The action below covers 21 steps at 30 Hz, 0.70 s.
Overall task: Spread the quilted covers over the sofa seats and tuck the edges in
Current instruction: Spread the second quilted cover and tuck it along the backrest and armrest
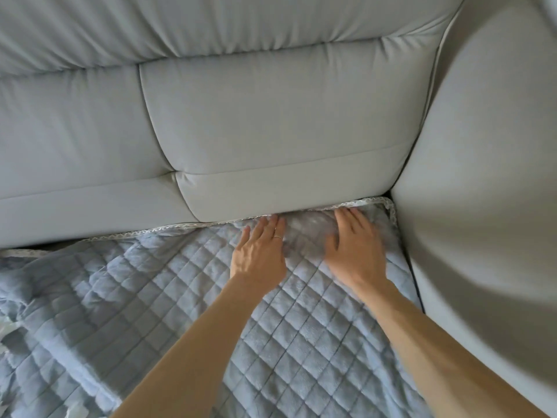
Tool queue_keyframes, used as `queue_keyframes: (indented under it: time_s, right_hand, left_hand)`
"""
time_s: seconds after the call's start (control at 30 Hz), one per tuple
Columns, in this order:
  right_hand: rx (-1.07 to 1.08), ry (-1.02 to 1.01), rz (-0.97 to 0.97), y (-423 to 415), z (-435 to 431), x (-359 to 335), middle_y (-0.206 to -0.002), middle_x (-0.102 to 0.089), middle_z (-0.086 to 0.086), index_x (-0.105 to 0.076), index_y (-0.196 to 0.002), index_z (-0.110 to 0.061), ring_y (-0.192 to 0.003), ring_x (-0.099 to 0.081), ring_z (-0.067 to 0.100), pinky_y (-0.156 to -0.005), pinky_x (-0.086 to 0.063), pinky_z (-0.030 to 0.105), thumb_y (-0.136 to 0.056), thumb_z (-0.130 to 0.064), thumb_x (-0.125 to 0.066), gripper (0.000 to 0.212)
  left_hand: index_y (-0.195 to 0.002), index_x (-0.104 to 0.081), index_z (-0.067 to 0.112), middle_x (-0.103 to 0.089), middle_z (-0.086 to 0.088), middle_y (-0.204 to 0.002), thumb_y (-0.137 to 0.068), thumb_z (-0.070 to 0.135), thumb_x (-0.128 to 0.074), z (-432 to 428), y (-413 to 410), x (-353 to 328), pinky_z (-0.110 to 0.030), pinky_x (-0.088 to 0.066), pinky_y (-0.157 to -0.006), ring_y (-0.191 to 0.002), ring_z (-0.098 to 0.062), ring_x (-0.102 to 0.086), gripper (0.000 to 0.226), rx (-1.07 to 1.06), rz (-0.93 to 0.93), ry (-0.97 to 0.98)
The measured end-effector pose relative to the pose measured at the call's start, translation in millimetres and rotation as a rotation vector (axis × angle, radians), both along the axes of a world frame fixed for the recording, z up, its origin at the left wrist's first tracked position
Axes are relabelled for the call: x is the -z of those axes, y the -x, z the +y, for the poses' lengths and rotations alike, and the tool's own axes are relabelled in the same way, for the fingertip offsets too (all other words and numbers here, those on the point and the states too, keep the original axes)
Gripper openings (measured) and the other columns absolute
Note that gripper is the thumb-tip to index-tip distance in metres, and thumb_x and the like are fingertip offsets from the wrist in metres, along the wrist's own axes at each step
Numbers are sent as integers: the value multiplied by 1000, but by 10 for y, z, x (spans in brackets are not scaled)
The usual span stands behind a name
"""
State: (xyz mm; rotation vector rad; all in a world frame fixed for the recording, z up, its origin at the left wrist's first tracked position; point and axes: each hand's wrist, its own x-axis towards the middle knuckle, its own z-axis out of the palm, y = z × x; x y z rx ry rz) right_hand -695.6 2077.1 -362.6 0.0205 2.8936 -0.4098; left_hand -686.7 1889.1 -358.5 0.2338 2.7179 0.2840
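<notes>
A pale blue quilted cover point(187, 285) with a lace-trimmed edge point(168, 229) lies over the sofa seat. Its far right corner reaches the gap where the grey back cushion point(271, 131) meets the armrest point(482, 176). My left hand point(260, 251) lies flat on the cover, fingers together, fingertips at the crease under the back cushion; it wears a ring. My right hand point(354, 245) lies flat beside it, closer to the corner, slightly blurred. Neither hand grips the cloth. On the left the cover is rumpled and its edge sits short of the crease.
A second grey back cushion point(69, 131) stands to the left. The padded armrest walls in the seat on the right. A white patterned cloth point(9, 327) shows at the left edge.
</notes>
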Motion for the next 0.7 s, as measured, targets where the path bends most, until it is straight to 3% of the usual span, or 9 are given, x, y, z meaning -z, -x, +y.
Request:
queue_keyframes:
  time_s: [0.1,0.23,0.4,0.53,0.7]
  right_hand:
    - [85,-68,-44,-64,233,98,-161,-26,3,-28,-153,-13,-151,-13,17,-121,-14,48,-92,-39,-24,67]
    - [70,-77,-156,37,304,248,-164,-15,-1,-16,-156,-18,-151,-10,18,-121,-11,47,-88,-44,-18,73]
    - [19,-81,-185,176,401,285,-165,-10,-4,-15,-156,-21,-151,-6,14,-121,-8,41,-91,-46,-28,71]
    - [15,-70,-152,62,470,159,-164,-16,2,-22,-155,-18,-151,-10,19,-122,-10,40,-81,-51,-18,82]
    - [3,-104,-167,66,555,246,-165,-6,11,-22,-155,-16,-151,2,31,-122,-2,47,-88,-51,-6,78]
  left_hand:
    - [-158,-12,21,-6,5,-165,-103,34,-30,278,75,17,-41,-5,-124,-152,-13,-4,59,143,55,-104]
    - [-158,2,27,3,11,-164,-101,45,-25,446,201,186,-37,3,-123,-151,-14,4,66,77,-67,-75]
    - [-157,4,28,5,11,-164,-97,48,-26,505,210,209,-40,4,-123,-151,-13,8,71,41,-112,-36]
    - [-157,5,27,7,10,-164,-97,50,-22,537,239,90,-46,-1,-123,-151,-13,8,70,42,-182,30]
    - [-156,10,26,11,10,-164,-98,49,-19,632,275,40,-47,1,-123,-151,-13,11,70,35,-196,73]
